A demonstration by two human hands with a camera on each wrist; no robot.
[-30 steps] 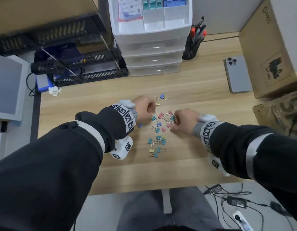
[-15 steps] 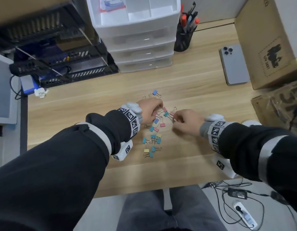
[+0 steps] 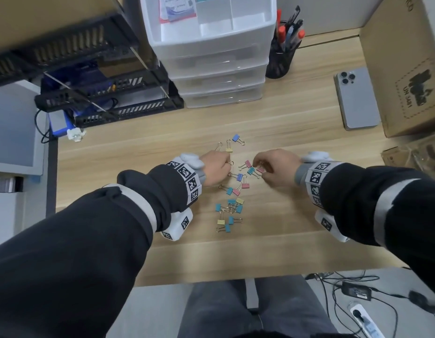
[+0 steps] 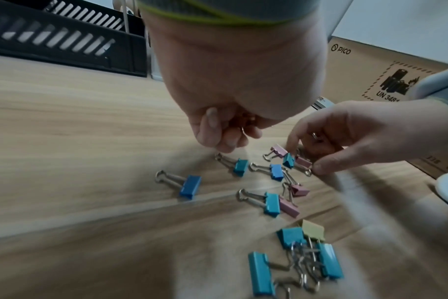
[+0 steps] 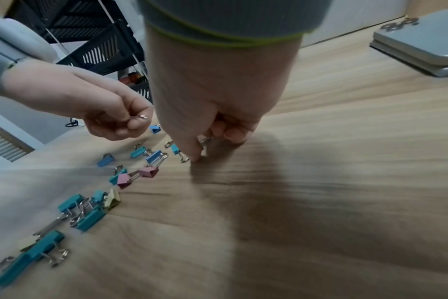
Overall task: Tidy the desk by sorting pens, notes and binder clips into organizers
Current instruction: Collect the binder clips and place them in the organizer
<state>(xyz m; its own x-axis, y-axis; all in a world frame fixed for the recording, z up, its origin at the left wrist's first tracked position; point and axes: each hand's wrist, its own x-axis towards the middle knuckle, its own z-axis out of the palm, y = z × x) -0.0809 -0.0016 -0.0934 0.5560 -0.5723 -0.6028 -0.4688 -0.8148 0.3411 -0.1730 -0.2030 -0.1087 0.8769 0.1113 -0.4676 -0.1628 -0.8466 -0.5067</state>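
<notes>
Several small binder clips in blue, teal, pink and yellow lie scattered on the wooden desk. My left hand hovers at the left edge of the heap with its fingers curled round gathered clips; a wire loop sticks out of the fist. My right hand reaches down at the heap's right edge. Its thumb and forefinger pinch a pink binder clip lying beside a teal one. The white drawer organizer stands at the back.
A black mesh pen cup with pens stands right of the drawers. A grey phone lies face down at the right, next to a cardboard box. Black paper trays fill the back left. Cables lie on the floor.
The right hand has gone from a fist to fingers pinching a pink clip at the heap's right edge. The left hand stays curled beside the heap. The head view has dipped.
</notes>
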